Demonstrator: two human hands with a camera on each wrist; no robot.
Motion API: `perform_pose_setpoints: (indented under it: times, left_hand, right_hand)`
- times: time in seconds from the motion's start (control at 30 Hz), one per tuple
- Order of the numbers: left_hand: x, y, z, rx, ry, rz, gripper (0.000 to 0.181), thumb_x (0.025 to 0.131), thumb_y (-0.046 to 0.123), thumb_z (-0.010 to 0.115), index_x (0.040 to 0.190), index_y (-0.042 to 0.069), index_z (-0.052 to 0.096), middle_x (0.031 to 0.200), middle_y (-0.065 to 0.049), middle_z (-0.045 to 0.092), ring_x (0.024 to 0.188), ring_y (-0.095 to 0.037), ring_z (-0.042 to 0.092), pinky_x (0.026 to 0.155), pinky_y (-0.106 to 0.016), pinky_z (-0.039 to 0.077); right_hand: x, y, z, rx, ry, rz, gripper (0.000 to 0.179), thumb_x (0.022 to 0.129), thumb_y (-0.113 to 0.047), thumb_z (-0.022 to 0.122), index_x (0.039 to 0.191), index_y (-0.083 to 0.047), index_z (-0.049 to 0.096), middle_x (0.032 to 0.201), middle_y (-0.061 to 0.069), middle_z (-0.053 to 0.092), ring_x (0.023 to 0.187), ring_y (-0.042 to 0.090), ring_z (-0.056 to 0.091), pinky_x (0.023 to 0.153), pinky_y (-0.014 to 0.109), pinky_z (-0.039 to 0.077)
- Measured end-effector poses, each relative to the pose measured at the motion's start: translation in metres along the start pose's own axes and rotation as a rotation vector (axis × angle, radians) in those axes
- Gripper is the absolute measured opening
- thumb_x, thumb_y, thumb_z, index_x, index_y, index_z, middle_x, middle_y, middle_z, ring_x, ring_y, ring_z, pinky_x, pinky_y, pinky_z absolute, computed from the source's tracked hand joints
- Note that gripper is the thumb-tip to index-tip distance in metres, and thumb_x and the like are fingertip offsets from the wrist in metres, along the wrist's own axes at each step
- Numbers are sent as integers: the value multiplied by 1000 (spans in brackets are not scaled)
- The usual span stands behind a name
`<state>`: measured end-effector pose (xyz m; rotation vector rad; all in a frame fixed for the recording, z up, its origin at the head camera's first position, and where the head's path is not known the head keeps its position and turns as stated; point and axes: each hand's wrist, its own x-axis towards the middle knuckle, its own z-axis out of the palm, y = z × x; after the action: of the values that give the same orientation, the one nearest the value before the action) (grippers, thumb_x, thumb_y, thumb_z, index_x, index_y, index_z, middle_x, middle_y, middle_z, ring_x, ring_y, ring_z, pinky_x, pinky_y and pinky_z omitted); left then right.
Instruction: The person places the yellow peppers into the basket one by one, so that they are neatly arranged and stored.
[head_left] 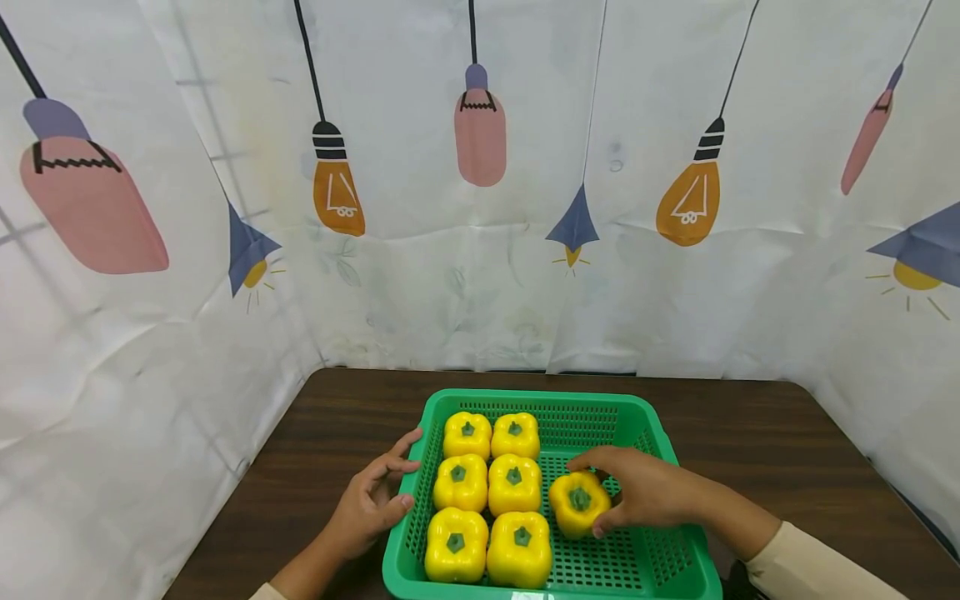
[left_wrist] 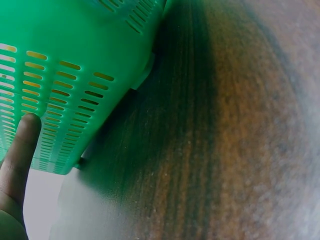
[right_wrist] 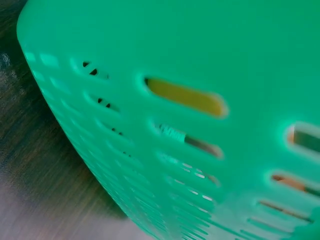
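A green plastic basket point(head_left: 540, 397) with slotted walls stands on the table, holding several yellow bell peppers point(head_left: 514, 483) in two columns on its left side. Inside it, right of those columns, my right hand point(head_left: 652, 487) grips another yellow bell pepper point(head_left: 579, 504) between thumb and fingers, its green stem facing up. Whether this pepper touches the basket floor, I cannot tell. My left hand point(head_left: 367, 504) is at the basket's left side, fingers loosely spread; one finger point(left_wrist: 20, 155) lies against the slotted wall point(left_wrist: 100, 45) in the left wrist view. Only the basket's outer wall point(right_wrist: 240, 45) fills most of the right wrist view.
The dark wooden table point(head_left: 757, 442) extends on both sides of the basket. Behind and beside it hangs a white cloth point(head_left: 465, 308) printed with lamps and bulbs. A small dark object point(head_left: 738, 581) lies by the basket's lower right corner, partly under the right sleeve.
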<state>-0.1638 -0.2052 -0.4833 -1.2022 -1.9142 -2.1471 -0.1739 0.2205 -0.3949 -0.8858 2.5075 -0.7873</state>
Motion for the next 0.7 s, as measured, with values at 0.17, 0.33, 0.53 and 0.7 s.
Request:
perform_pose_setpoints:
  times: [0.17, 0.33, 0.53, 0.7]
  left_hand:
    - [0, 0, 0, 0, 1, 1, 35, 94, -16, 51, 128, -20, 45, 163, -31, 20, 152, -18, 26, 113, -32, 40]
    - [0, 0, -1, 5, 1, 2, 35, 94, -17, 52, 128, -20, 45, 163, -31, 20, 152, -19, 27, 113, -32, 39]
    - [-1, 0, -1, 22, 5, 0, 35, 94, -17, 52, 128, -19, 46, 163, -30, 21, 152, -18, 28, 113, -31, 39]
    - [-1, 1, -1, 15, 1, -8, 34, 94, -17, 51, 128, -20, 45, 164, -29, 21, 151, -19, 30, 110, -34, 44]
  right_hand:
    - [0, -3, 0, -23, -5, 6, 79, 78, -48, 88, 143, -15, 57, 140, -2, 57, 115, 19, 59, 89, 38, 55]
    - [-1, -4, -1, -35, -16, -4, 81, 76, -46, 90, 143, -16, 56, 140, -3, 56, 115, 18, 59, 89, 38, 54]
    - [-1, -4, 0, -107, -25, -5, 83, 76, -47, 90, 145, -18, 54, 142, -2, 56, 122, 17, 56, 99, 46, 51]
    - [-5, -6, -4, -80, -40, -4, 87, 77, -47, 89, 149, -18, 51, 146, 1, 53, 125, 20, 55, 98, 44, 52]
